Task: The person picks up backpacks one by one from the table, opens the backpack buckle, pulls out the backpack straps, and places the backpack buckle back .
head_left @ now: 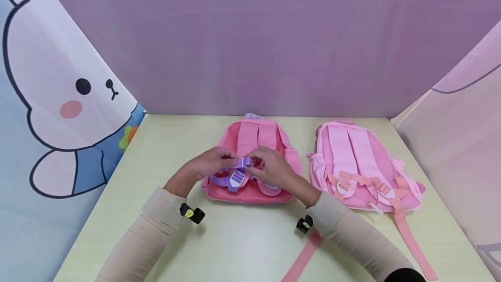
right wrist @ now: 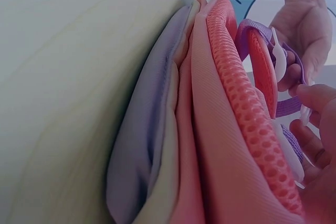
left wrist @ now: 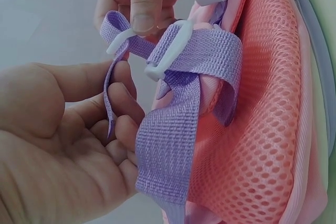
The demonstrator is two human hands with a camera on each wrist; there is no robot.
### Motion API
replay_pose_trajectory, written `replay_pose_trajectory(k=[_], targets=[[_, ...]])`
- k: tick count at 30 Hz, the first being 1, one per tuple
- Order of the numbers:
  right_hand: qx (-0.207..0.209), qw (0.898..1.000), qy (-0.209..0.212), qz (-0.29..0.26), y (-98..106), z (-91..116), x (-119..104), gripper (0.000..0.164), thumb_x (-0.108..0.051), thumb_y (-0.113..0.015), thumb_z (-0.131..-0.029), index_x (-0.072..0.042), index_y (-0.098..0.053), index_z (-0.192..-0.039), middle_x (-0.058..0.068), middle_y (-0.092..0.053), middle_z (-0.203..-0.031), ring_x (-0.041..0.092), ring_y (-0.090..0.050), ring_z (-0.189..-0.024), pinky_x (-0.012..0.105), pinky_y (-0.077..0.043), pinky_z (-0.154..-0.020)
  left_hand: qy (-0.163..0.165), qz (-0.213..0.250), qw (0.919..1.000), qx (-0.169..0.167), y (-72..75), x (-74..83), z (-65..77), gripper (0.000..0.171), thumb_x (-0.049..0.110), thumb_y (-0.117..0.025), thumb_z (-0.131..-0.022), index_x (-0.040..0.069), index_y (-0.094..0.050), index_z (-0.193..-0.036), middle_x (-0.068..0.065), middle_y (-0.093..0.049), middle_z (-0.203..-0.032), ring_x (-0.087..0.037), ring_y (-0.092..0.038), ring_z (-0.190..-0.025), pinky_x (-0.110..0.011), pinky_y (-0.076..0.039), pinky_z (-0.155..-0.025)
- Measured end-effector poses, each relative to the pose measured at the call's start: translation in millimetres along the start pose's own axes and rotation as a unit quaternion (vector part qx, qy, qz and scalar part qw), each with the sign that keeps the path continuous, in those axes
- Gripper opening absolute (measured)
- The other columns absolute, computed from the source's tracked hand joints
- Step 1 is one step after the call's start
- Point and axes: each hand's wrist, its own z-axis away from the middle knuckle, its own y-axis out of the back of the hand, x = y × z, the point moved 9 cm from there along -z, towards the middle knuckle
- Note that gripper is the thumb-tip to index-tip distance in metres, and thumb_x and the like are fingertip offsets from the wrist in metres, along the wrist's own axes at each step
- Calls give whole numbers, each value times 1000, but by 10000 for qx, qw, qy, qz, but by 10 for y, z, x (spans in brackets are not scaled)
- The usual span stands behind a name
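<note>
A pink backpack [head_left: 258, 136] lies with its shoulder straps facing up. Over its lower part both hands work on a purple webbing strap [left wrist: 107, 93] threaded through a small white slider buckle [left wrist: 121, 41]. My left hand [head_left: 215, 162] pinches the strap's loose tail just below this slider, as the left wrist view shows. On the other side, my right hand [head_left: 272, 166] pinches the looped webbing at the slider, its thumb [left wrist: 143, 17] pressing close beside it. A larger white ladder-lock buckle [head_left: 237, 178] with wide purple webbing sits on the shoulder strap end.
A second pink backpack [head_left: 352, 151] with peach straps lies to the right, one strap tail [head_left: 415, 243] trailing toward the table's front. Another pink strap [head_left: 303, 256] runs out under the right forearm. A purple curtain [head_left: 266, 47] stands behind the table [head_left: 172, 134].
</note>
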Motion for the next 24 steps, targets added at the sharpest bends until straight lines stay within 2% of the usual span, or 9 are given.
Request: replay_pose_trajectory(k=[8, 24], targets=[[-14, 10000, 27, -35, 0, 1, -2, 27, -19, -80, -88, -16, -72, -115, -3, -64, -94, 21, -62, -84, 23, -49, -70, 75, 22, 10000, -15, -21, 8, -20, 16, 19, -61, -102, 11, -71, -112, -8, -60, -98, -21, -53, -90, -28, -44, -74], [11, 10000, 43, -2, -30, 5, -17, 27, -18, -80, -88, -16, -73, -114, -2, -66, -96, 17, -61, -85, 24, -50, -73, 76, -82, 9999, -23, -56, 15, -59, 15, 18, -60, -102, 11, -72, -109, -6, -59, -93, -20, -52, -87, -28, -42, -71]])
